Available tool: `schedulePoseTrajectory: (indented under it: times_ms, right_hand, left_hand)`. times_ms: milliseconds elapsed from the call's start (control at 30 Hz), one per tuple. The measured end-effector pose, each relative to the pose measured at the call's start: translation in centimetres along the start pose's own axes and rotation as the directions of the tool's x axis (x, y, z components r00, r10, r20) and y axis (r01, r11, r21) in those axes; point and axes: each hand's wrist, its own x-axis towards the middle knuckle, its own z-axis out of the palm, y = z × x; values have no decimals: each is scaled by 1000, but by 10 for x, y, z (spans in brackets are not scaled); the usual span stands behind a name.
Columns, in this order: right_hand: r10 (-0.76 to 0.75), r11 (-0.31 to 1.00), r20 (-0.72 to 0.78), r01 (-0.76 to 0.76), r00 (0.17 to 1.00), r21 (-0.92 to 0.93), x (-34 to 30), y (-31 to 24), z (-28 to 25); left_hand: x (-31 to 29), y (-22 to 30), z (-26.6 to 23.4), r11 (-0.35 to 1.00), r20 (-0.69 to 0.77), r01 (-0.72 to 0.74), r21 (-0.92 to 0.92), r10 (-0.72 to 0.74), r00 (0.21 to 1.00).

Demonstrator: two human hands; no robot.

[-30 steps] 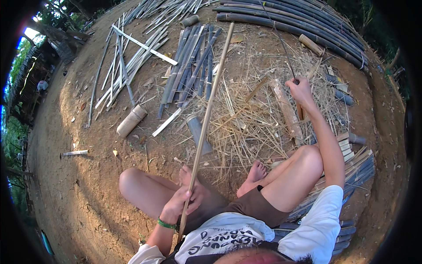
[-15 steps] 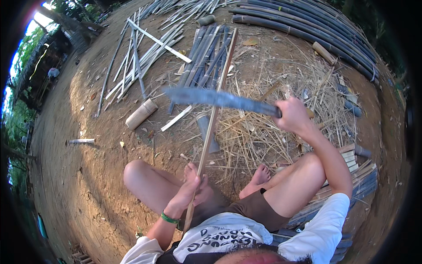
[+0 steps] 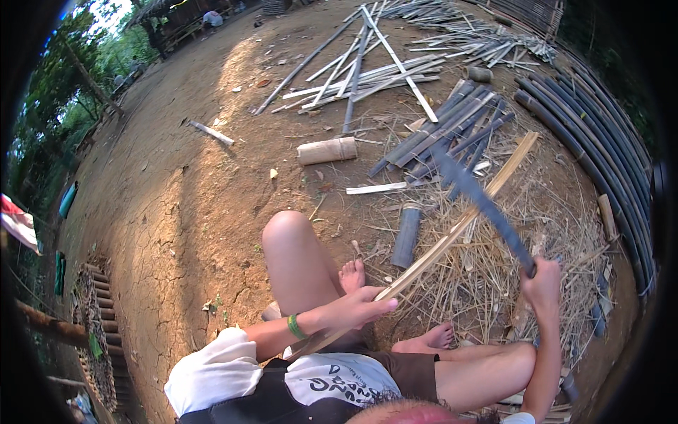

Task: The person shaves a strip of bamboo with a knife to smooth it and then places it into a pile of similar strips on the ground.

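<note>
- Left hand [image 3: 357, 309] closed around bamboo strip [image 3: 452, 237] near its lower end; long, stiff, probably light.
- Right hand [image 3: 542, 286] clenched long knife [image 3: 484, 205] handle, blade beyond grip.

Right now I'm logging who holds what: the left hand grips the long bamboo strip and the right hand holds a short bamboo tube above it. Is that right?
Not quite. The left hand does grip the long bamboo strip, but the right hand holds a long dark blade above it, not a short bamboo tube. The head view shows this.
</note>
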Motion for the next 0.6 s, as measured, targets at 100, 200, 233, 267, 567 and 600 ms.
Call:
schedulePoseTrajectory:
  times_ms: [100, 200, 233, 267, 567, 600]
  right_hand:
    - [-137, 990, 37, 138, 990, -18, -4, -20, 1]
    - [-5, 1000, 9, 5, 1000, 16, 5, -19, -8]
    - [78, 997, -2, -78, 997, 27, 10, -12, -11]
    - [116, 990, -39, -119, 992, -72, 10, -5, -10]
    - [241, 962, -15, -240, 971, -127, 12, 15, -10]
    - [286, 956, 5, -285, 958, -64, 20, 38, -7]
  left_hand:
    - [24, -23, 7, 994, -48, -105, 1, 105, 993]
    - [7, 7, 2, 999, 3, 31, 34, -31, 1000]
    - [1, 21, 2, 992, 42, 114, 46, -116, 992]
    - [3, 12, 3, 995, 22, 73, 61, -75, 997]
    - [-11, 3, 1, 996, 8, -12, 90, 11, 1000]
    - [-17, 5, 1, 996, 29, 27, 82, -29, 999]
